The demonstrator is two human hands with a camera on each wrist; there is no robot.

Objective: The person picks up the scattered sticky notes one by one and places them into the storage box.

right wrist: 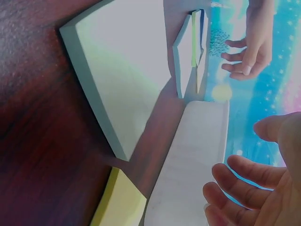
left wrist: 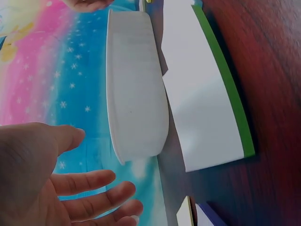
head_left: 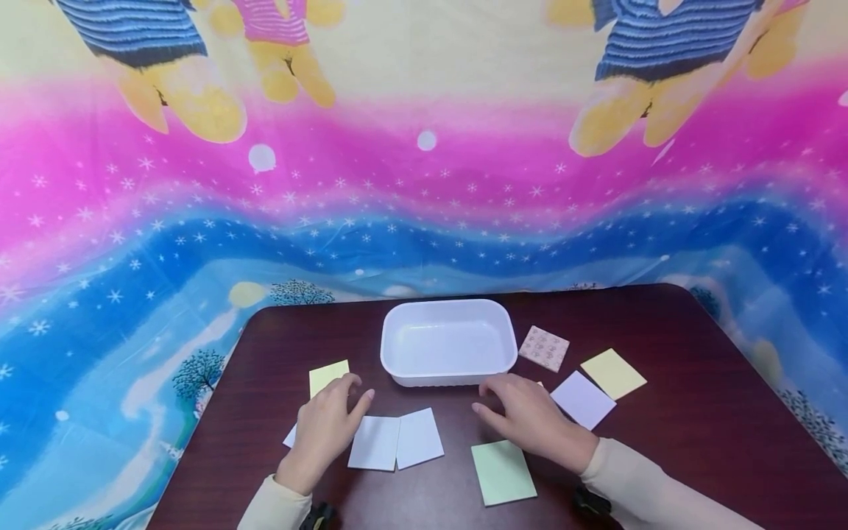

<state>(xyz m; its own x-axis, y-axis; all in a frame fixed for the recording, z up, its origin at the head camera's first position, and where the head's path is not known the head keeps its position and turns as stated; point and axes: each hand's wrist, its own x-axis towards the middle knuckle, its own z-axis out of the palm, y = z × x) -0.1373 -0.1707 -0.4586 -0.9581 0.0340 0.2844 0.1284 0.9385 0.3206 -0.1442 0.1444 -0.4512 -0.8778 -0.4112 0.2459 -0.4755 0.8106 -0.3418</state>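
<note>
My left hand [head_left: 327,423] hovers over the left of the table, fingers loosely bent and holding nothing. Under and beside it lie a yellow square [head_left: 327,377] and two pale squares, a left one [head_left: 374,443] and a right one [head_left: 420,438]. In the left wrist view, a white-faced square piece [left wrist: 207,94] shows a thick green edge. The right hand [head_left: 530,416], also holding nothing, is just in front of the white plastic tub [head_left: 430,381]. A pale green square [head_left: 503,472] lies below it, and a lilac square [head_left: 583,399] to its right.
Beyond the lilac piece is another yellow square [head_left: 613,374]. A pink patterned square [head_left: 544,348] sits right of the tub. Part of a white piece shows behind the left wrist. The dark wooden table [head_left: 702,412] meets a printed cloth [head_left: 424,243] at its far edge.
</note>
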